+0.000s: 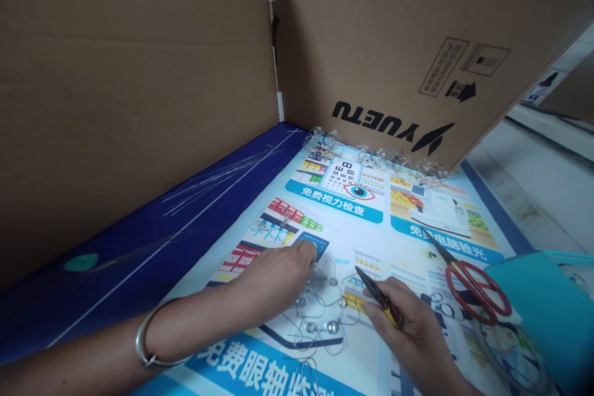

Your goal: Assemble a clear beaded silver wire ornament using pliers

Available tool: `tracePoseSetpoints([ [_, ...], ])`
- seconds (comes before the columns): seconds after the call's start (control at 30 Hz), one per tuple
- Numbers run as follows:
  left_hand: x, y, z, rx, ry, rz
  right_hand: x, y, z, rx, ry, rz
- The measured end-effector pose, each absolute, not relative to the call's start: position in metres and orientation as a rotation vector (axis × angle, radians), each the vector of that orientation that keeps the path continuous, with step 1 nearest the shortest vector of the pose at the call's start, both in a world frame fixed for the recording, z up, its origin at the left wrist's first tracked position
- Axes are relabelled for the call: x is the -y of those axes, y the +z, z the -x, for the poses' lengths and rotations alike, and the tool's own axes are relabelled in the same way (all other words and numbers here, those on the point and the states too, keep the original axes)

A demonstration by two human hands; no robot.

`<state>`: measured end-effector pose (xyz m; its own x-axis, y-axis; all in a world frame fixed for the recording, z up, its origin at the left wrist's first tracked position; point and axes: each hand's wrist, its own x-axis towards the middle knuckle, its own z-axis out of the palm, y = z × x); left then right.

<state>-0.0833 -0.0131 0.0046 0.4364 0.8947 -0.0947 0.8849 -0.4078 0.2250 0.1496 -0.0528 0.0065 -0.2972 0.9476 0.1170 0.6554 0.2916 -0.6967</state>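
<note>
My left hand (283,275), with a silver bangle on its wrist, has its fingers closed at the upper left edge of a wire piece (320,306) with shiny round beads. What its fingertips hold is hidden. In my right hand (408,322) are pliers (383,297) with dark pointed jaws and yellow-black handles, pointing up and left, just right of the wire piece. More bent wire loops (304,374) lie at the bottom edge, below the beaded piece.
Red-handled scissors (480,291) lie right of the pliers, near a coil of clear wire (510,356) and a turquoise sheet (542,303). Cardboard walls (139,74) rise behind. A row of small wire pieces (380,159) lies along the right wall's base. Loose strands (218,179) lie left.
</note>
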Motion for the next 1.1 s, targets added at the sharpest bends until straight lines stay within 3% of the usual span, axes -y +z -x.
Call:
tracePoseSetpoints([
  [0.43,0.003,0.013,0.09,-1.305,0.37,-2.05,0.053,0.005,-0.148,2.037,0.735,1.416],
  [1.1,-0.005,-0.002,0.094,-0.996,0.557,-1.687,0.053,0.007,-0.144,2.004,0.772,1.427],
])
